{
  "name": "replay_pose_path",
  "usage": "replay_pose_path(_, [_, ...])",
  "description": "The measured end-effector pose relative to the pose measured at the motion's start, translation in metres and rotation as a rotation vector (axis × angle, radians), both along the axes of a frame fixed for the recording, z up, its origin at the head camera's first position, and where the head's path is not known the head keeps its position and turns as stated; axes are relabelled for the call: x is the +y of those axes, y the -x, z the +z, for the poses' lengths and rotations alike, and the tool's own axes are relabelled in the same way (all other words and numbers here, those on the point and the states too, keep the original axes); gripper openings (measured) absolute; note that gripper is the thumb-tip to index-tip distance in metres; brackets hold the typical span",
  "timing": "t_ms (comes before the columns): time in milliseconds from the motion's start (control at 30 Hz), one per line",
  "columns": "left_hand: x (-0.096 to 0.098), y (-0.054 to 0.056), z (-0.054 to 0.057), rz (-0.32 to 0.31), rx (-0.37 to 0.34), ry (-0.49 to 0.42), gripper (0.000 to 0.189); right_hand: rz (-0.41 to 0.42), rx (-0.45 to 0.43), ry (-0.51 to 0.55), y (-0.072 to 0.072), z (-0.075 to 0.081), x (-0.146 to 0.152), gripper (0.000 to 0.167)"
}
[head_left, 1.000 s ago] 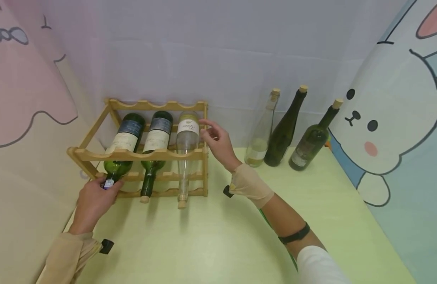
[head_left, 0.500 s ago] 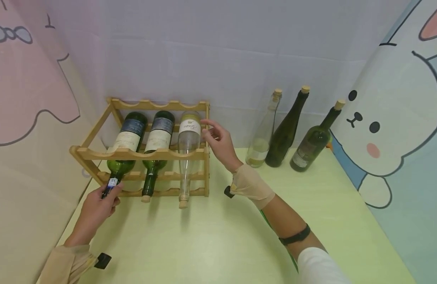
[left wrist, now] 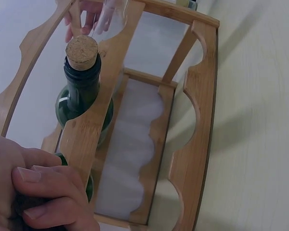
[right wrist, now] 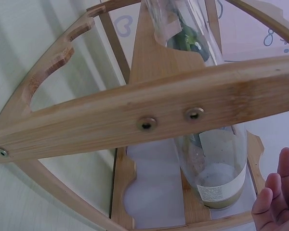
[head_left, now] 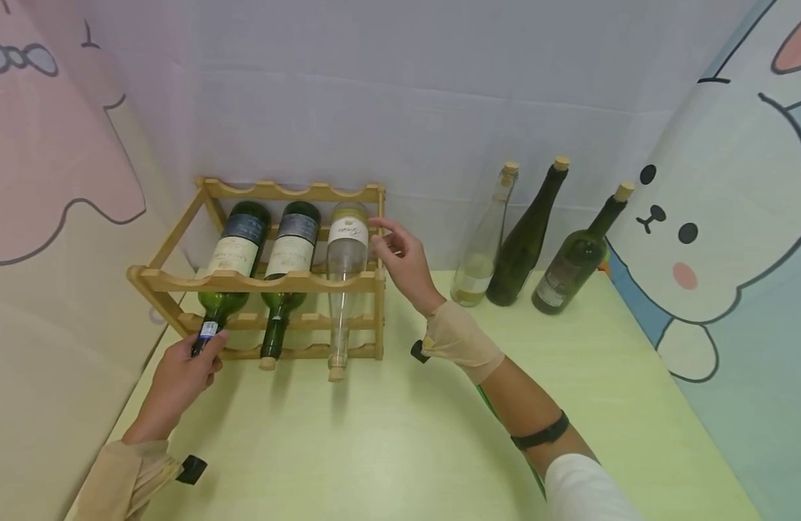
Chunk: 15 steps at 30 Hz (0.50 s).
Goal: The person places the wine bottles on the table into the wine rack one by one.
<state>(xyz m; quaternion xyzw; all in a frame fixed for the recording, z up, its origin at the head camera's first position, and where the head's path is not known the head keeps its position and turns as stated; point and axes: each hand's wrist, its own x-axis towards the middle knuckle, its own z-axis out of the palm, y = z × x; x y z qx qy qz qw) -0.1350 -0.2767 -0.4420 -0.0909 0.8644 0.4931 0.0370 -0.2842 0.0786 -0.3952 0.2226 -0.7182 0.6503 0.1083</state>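
My left hand [head_left: 181, 376] grips the neck of the leftmost green wine bottle [head_left: 236, 253], which lies in the top tier of a wooden wine rack [head_left: 296, 282]. In the left wrist view, curled fingers [left wrist: 53, 187] wrap that neck. Beside it lies a second green wine bottle [head_left: 291, 250], its cork [left wrist: 82, 52] facing forward. A clear glass bottle [head_left: 346, 253] fills the right slot, neck toward me. My right hand [head_left: 407, 264] is at the rack's right rear, fingers loosely bent near the clear bottle's base and holding nothing; the right wrist view shows its fingers [right wrist: 279, 192] apart from the glass.
To the right, a clear bottle [head_left: 476, 264], a tall dark bottle [head_left: 519, 250] and a dark labelled bottle [head_left: 563, 271] stand corked on the pale green table [head_left: 348, 449]. Patterned cloth [head_left: 719, 239] hangs on the right, and a plain white curtain [head_left: 400, 130] hangs behind.
My left hand has drawn slightly toward me along the bottle's neck, then shifted a little forward and right. The right hand stays in about the same place.
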Motion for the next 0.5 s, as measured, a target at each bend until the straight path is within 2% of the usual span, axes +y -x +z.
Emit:
replay_pose_path(367, [-0.0019,0.0038,0.0012,0.01,-0.001,0.019,0.058,0.019,-0.007,0.012,-0.0018,0.0018,0.0007,0.039])
replay_pose_path(500, [-0.0037,0.0017,-0.0004,-0.006,0.009,0.096,0.062,0.053,-0.032,0.011,-0.0031,0.0001,0.003,0.042])
